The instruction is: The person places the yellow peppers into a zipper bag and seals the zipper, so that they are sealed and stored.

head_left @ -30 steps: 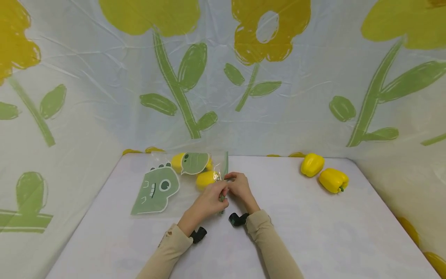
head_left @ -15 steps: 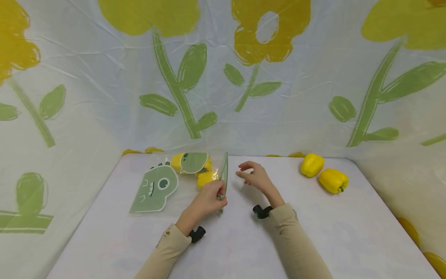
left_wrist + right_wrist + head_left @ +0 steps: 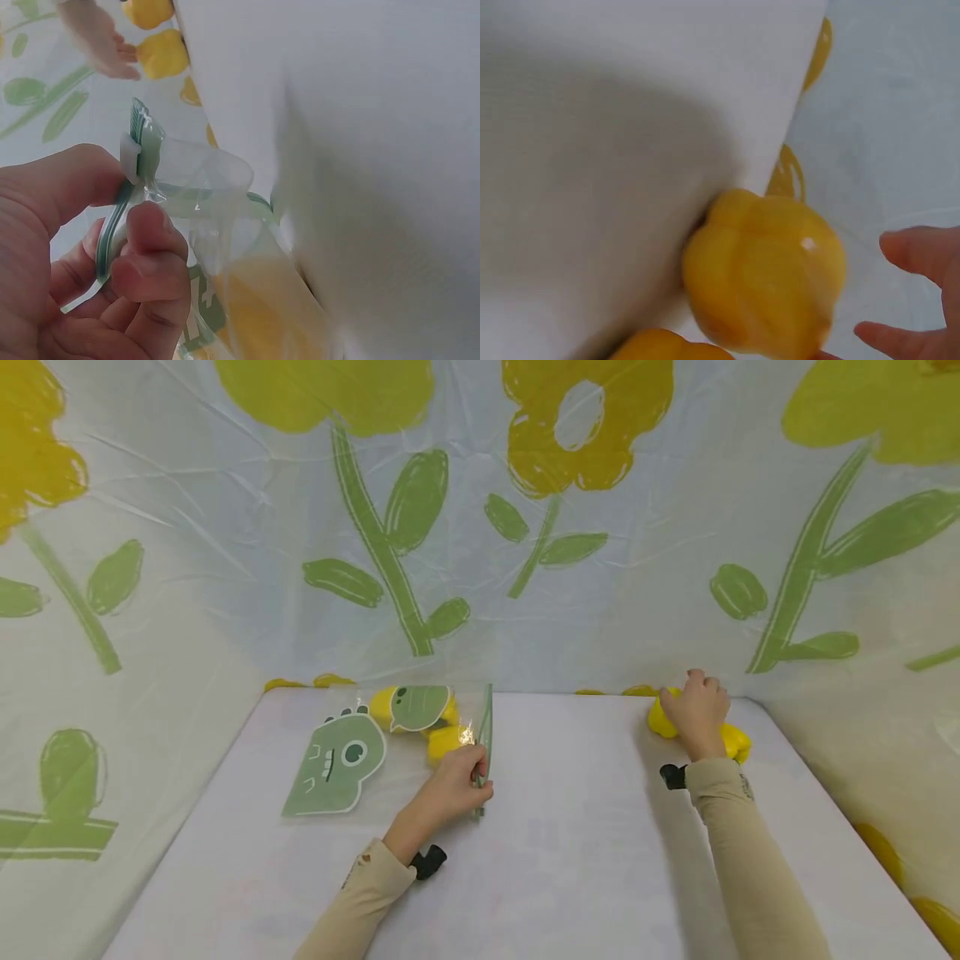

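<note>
My left hand (image 3: pixel 446 785) grips the right-hand edge of a clear zip bag (image 3: pixel 337 768) printed with a green dinosaur. In the left wrist view, thumb and fingers pinch the green zip strip near its white slider (image 3: pixel 129 157), and the bag's mouth gapes. Yellow bell peppers (image 3: pixel 444 743) lie inside it. At the far right my right hand (image 3: pixel 699 714) reaches over two more peppers, a left one (image 3: pixel 660 720) and a right one (image 3: pixel 737 743) partly hidden by the hand. In the right wrist view, spread fingers (image 3: pixel 922 251) stand beside one pepper (image 3: pixel 761 274), thumb and index apart from it.
A white tabletop (image 3: pixel 570 827) lies under everything. Flower-printed cloth (image 3: pixel 600 635) rises at the back and both sides, close behind the peppers. Black wrist cameras (image 3: pixel 429 862) sit on both wrists near the sleeves.
My right hand has let go of the bag's edge and moved right to the two loose peppers. The left hand has kept its hold, almost still.
</note>
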The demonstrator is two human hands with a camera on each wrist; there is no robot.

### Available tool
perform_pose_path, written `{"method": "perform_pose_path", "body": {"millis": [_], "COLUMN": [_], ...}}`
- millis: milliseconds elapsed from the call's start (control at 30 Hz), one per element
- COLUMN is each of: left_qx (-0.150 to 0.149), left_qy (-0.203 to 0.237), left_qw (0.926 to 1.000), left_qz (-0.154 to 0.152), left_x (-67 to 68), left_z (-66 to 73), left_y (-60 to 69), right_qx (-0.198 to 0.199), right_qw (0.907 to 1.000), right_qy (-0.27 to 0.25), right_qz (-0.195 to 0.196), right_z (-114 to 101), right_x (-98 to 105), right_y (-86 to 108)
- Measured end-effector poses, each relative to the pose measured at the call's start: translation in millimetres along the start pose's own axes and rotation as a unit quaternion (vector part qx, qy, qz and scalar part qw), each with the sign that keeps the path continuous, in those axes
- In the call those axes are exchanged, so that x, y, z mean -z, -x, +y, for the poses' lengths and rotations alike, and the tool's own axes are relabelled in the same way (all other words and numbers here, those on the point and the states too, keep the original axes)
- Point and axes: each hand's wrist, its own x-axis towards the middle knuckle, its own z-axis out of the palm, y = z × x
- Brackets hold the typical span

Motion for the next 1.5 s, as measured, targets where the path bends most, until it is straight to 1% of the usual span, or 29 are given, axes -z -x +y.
{"method": "perform_pose_path", "body": {"millis": [33, 100, 167, 267, 367, 500, 667, 767, 867, 967, 1033, 1100, 1167, 1233, 1267, 1300, 1367, 1400, 1433, 1467, 1500], "left_qx": [0.001, 0.005, 0.006, 0.005, 0.004, 0.005, 0.007, 0.011, 0.015, 0.017, 0.017, 0.016, 0.015, 0.013, 0.012, 0.013, 0.016, 0.019, 0.022, 0.025, 0.027], "left_qy": [0.001, 0.002, 0.002, 0.003, 0.004, 0.002, 0.004, 0.004, 0.002, -0.001, -0.004, -0.005, -0.004, -0.005, -0.006, -0.007, -0.007, -0.009, -0.008, -0.007, -0.005], "left_qw": [1.0, 1.0, 1.0, 1.0, 1.0, 1.0, 0.9999, 0.9999, 0.9998, 0.9997, 0.9997, 0.9997, 0.9998, 0.9998, 0.9998, 0.9998, 0.9997, 0.9996, 0.9995, 0.9994, 0.9993], "left_qz": [0.0, -0.001, -0.004, -0.005, -0.003, -0.006, -0.011, -0.013, -0.014, -0.015, -0.015, -0.015, -0.014, -0.014, -0.014, -0.014, -0.017, -0.02, -0.022, -0.023, -0.025], "left_x": [-0.2, 0.2, -0.2, -0.6, -1.1, -1.5, -0.5, 1.2, 2.7, 3.7, 4.1, 4.1, 3.9, 3.4, 3.1, 2.9, 2.6, 2.4, 2.6, 2.9, 3.1], "left_z": [-0.2, 0.3, 0.4, 0.8, 0.7, 0.3, -0.5, -0.6, -1.1, -1.2, -1.0, -0.7, -0.6, -1.1, -1.5, -1.8, -2.4, -2.7, -2.5, -2.3, -2.1], "left_y": [0.2, 0.7, 1.0, 1.0, 0.8, -0.1, -2.4, -2.6, -1.2, 0.4, 1.1, 1.1, 0.9, 0.3, 0.0, -0.3, -0.6, -0.7, -0.7, -0.4, -0.1], "right_qx": [-0.004, -0.001, 0.007, 0.015, 0.009, -0.016, -0.042, -0.049, -0.066, -0.097, -0.112, -0.118, -0.112, -0.107, -0.103, -0.1, -0.091, -0.084, -0.072, -0.059, -0.049], "right_qw": [0.9996, 0.9979, 0.9962, 0.9952, 0.9937, 0.9914, 0.9867, 0.981, 0.9728, 0.9599, 0.9519, 0.9458, 0.9411, 0.9342, 0.9282, 0.9197, 0.899, 0.8872, 0.8769, 0.8673, 0.861], "right_qy": [0.019, 0.04, 0.053, 0.056, 0.056, 0.03, -0.029, -0.07, -0.114, -0.163, -0.185, -0.202, -0.216, -0.241, -0.261, -0.287, -0.34, -0.369, -0.39, -0.408, -0.42], "right_qz": [-0.018, -0.051, -0.069, -0.079, -0.096, -0.127, -0.155, -0.174, -0.19, -0.206, -0.217, -0.226, -0.235, -0.24, -0.244, -0.249, -0.26, -0.264, -0.272, -0.278, -0.282], "right_z": [6, 16, 21, 21, 13, -2, -25, -39, -49, -53, -52, -50, -45, -39, -36, -33, -26, -23, -20, -18, -16], "right_x": [-2, -7, -12, -16, -20, -24, -27, -29, -35, -41, -44, -46, -47, -47, -47, -47, -48, -49, -51, -52, -54], "right_y": [0.3, 2.0, 4.0, 8.4, 14.2, 25.5, 40.2, 47.1, 52.4, 56.5, 58.5, 59.5, 59.1, 58.3, 57.8, 57.3, 57.1, 57.4, 57.7, 58.1, 58.6]}}
